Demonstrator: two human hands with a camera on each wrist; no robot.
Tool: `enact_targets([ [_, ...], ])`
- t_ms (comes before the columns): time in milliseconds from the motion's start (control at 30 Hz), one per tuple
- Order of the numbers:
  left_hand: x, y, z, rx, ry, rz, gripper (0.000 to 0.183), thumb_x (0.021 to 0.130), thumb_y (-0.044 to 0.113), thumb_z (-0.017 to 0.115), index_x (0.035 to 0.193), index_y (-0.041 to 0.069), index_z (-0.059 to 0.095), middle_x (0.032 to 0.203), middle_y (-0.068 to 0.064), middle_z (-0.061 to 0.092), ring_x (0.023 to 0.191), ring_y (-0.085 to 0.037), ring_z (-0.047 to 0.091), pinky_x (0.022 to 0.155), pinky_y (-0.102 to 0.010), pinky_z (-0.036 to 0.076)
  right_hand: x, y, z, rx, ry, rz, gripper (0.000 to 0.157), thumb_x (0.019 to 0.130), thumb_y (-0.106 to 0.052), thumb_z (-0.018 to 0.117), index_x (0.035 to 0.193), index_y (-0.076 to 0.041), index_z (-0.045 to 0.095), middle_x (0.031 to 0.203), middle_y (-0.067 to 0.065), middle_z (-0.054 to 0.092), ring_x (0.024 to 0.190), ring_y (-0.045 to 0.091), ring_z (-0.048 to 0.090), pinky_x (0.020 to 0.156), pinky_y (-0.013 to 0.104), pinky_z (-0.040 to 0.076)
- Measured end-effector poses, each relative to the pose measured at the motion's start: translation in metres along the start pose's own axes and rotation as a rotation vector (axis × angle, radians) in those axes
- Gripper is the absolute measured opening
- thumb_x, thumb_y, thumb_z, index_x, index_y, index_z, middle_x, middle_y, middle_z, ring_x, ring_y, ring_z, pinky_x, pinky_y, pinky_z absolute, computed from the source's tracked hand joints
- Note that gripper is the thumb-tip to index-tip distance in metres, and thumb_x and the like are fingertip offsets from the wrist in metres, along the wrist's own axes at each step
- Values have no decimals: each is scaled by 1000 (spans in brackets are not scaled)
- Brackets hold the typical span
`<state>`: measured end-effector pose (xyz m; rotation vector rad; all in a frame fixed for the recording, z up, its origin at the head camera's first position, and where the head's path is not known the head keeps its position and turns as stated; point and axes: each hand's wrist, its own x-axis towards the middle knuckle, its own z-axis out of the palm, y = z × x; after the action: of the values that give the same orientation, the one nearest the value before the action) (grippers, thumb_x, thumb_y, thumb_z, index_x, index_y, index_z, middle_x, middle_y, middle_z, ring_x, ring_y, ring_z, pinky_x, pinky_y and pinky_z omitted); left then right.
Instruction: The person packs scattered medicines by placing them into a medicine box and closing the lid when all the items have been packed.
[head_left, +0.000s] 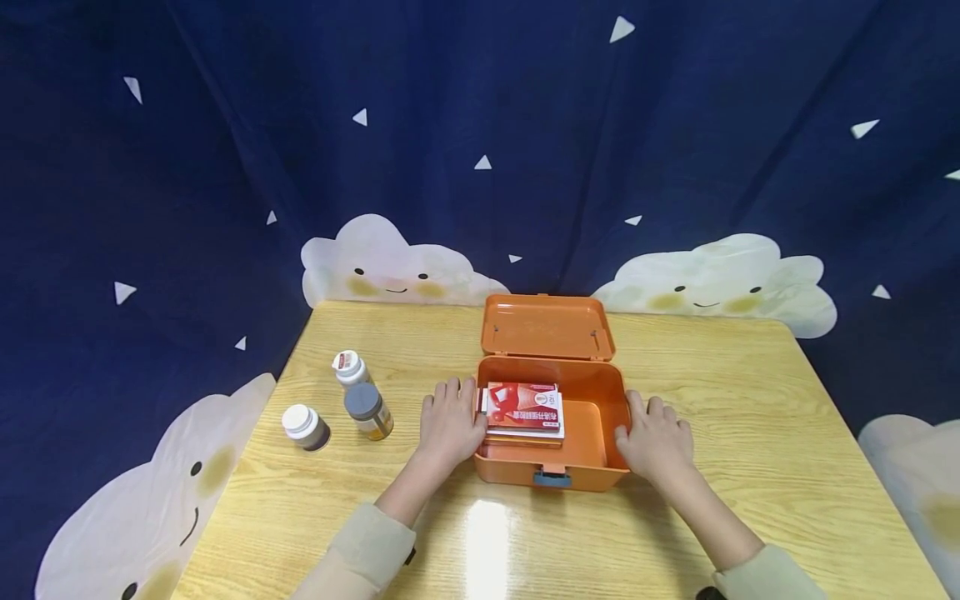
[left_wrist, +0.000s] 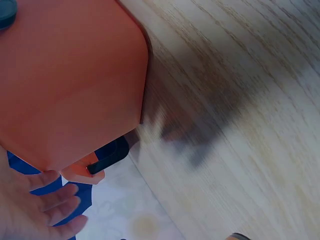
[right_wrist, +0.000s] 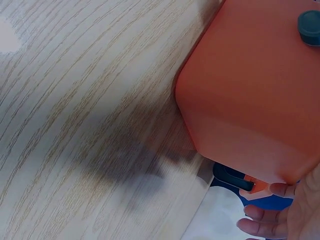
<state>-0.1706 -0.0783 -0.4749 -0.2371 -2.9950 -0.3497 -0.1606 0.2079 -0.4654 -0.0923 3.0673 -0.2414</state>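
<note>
An orange plastic medicine box (head_left: pixel 583 433) sits on the table, its lid (head_left: pixel 547 325) swung back and a blue-grey latch (head_left: pixel 552 479) on its front. Inside, on the left, lies a red and white medicine carton (head_left: pixel 522 404) on top of other flat packs. My left hand (head_left: pixel 447 425) holds the left wall, thumb over the rim. At the opposite wall my right hand (head_left: pixel 658 437) has the same hold. Both wrist views show the box's orange outside close up, with fingers of the left hand (left_wrist: pixel 35 205) and right hand (right_wrist: pixel 295 210) beside it.
Left of the box stand a white bottle (head_left: pixel 350 367), a grey-lidded bottle (head_left: pixel 367 412) and a dark bottle with a white cap (head_left: pixel 306 427). Behind the wooden table (head_left: pixel 720 383) hangs a dark blue curtain (head_left: pixel 450 100) with white clouds and triangles.
</note>
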Motion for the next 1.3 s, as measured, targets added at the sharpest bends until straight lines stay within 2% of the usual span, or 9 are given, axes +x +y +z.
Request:
enact_targets([
  [167,1,-3,-1,7,98,45,52,81,38,50,123,7,49,115,-11,50,104,-29,46,87,-46,37,0,0,0,0,-1,0,50,85,-26,46,128,-5,35,104,26,45,92,44,47,70,54,36],
  [300,1,-10,-3,-21,209,99,47,84,37,47,120,7,52,119,-11,51,109,-29,46,93,-46,34,0,0,0,-4,0,-2,50,85,-27,47,128,-4,35,105,27,45,94,45,46,70,55,36],
  [467,0,-27,-8,-29,381,187,36,82,30,49,109,7,57,114,-12,53,107,-29,47,94,-46,32,0,0,0,-5,1,-1,51,85,-27,46,128,-4,34,106,27,45,94,45,46,71,55,36],
  [600,-3,-46,-12,-15,458,183,34,81,27,50,105,5,57,111,-13,54,104,-30,48,94,-47,32,0,0,0,0,-4,0,51,85,-27,46,129,-4,34,106,27,45,94,45,46,71,55,36],
  [833,-11,-79,-19,-11,460,96,34,82,25,51,107,3,57,113,-15,53,104,-32,47,96,-48,29,0,0,0,4,-5,-1,51,85,-27,46,129,-4,34,105,27,45,94,45,46,71,55,36],
  [1033,-16,-100,-20,2,468,47,38,81,25,52,108,0,57,112,-17,53,104,-34,46,96,-50,29,0,0,-1,3,-13,4,51,85,-27,46,129,-4,34,105,26,45,94,44,46,71,55,36],
  [1300,-23,-120,-17,3,410,-51,42,79,26,54,113,1,56,114,-17,51,108,-35,43,96,-49,27,-1,-1,-2,1,-24,5,51,85,-27,47,129,-4,34,106,27,45,94,44,46,70,53,36],
])
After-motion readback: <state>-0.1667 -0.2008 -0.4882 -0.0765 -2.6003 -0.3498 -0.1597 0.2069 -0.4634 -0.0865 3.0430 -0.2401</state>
